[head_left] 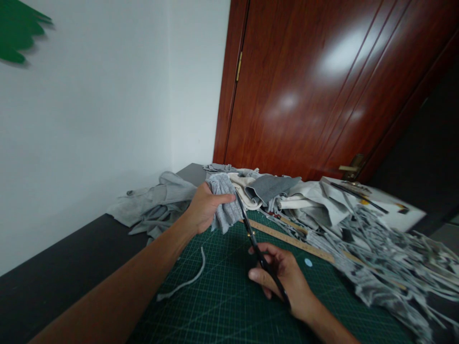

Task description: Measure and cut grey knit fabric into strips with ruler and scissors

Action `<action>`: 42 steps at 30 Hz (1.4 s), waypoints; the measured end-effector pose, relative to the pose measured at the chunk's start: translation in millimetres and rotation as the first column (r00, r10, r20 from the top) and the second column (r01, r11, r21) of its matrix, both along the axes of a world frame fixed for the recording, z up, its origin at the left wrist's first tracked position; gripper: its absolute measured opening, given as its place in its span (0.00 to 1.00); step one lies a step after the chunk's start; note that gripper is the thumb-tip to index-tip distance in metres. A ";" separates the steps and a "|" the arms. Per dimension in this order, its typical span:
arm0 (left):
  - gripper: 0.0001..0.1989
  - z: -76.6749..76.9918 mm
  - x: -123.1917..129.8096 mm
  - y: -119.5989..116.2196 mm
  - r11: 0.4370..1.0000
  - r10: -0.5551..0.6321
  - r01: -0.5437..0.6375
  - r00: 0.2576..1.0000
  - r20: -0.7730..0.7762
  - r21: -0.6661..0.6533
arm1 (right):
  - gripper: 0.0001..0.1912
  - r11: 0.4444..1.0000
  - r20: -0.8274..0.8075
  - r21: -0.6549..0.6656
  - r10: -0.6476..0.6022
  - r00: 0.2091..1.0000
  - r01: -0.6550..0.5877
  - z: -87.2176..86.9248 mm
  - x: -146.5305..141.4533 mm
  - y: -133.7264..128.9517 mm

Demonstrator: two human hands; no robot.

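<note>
My left hand (206, 206) pinches a bunched piece of grey ribbed fabric (225, 210) above the cutting mat, thumb on top. In my right hand (281, 272) is a pair of black scissors (263, 262), fingers around the handles. The scissors point up and away, and their blades meet the right edge of the fabric. From this view I cannot tell how far apart the blades are. Below my left hand, a thin grey fabric strip (190, 282) lies curved on the green gridded cutting mat (222, 306).
A wooden ruler (287, 237) crosses the mat behind the scissors. Grey and white fabric pieces (272, 186) are heaped at the back, with more cloth (154, 200) at the left. Tangled fabric strips (387, 248) spread over the right side. A white board (398, 210) stands beyond them.
</note>
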State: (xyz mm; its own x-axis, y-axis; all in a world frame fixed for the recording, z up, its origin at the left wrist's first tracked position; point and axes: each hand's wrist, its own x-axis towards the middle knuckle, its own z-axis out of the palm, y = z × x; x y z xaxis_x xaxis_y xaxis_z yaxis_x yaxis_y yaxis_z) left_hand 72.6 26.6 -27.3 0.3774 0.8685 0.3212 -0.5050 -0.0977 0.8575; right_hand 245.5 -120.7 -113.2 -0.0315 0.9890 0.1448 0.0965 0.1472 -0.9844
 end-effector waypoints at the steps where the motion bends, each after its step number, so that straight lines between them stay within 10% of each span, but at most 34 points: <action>1: 0.19 -0.1 -0.2 0.2 1.000 -0.004 0.004 1.000 0.000 0.000 | 0.28 1.000 0.000 -0.001 -0.002 1.000 0.002 -0.5 0.0 0.1; 42: 0.23 -5.0 3.8 -2.5 0.999 0.021 -0.019 0.999 -0.041 0.048 | 0.29 0.998 -0.049 -0.011 -0.055 0.997 0.055 -3.2 -3.8 0.6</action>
